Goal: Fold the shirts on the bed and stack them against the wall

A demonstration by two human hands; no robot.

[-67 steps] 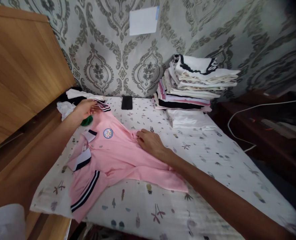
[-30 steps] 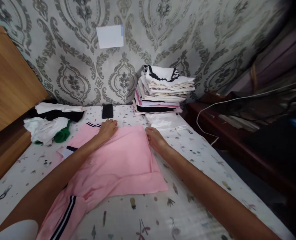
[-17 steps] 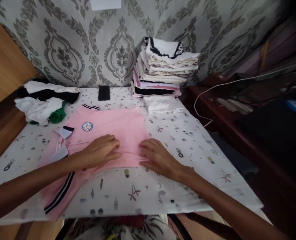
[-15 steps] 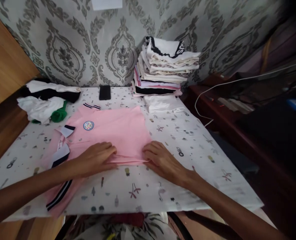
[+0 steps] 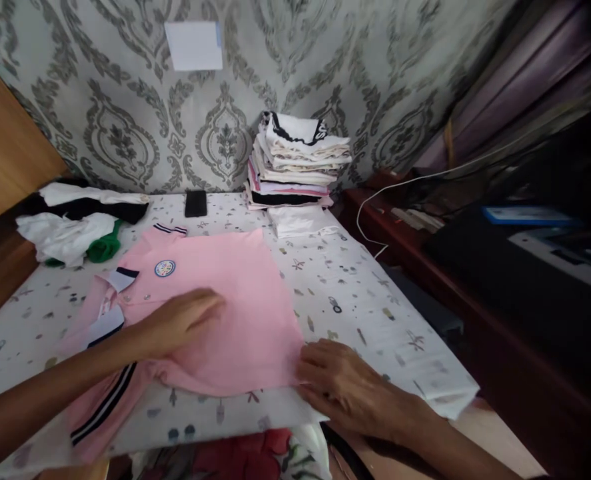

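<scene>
A pink polo shirt (image 5: 240, 313) lies front up on the table, its collar toward the left and its hem toward the right. It has a round badge, a white and navy collar, and striped sleeve cuffs. Above the middle of the shirt is my left hand (image 5: 185, 323), its fingers smeared by motion; whether it touches the cloth I cannot tell. At the near corner of the hem, my right hand (image 5: 342, 380) has its fingers closed on the fabric. The near side of the shirt is spread out, and my left forearm covers part of the near sleeve and collar.
A tall stack of folded clothes (image 5: 295, 163) stands at the back, with a folded white cloth (image 5: 300, 221) before it. A black phone (image 5: 196, 204) lies left of them. Crumpled clothes (image 5: 70, 233) are at the far left. A white cable (image 5: 405, 183) crosses the dark furniture at right.
The shirt's near side, previously tucked in, now extends toward me. My right hand has moved nearer with the hem corner. My left hand has come off the near edge onto the shirt. The view has tilted up.
</scene>
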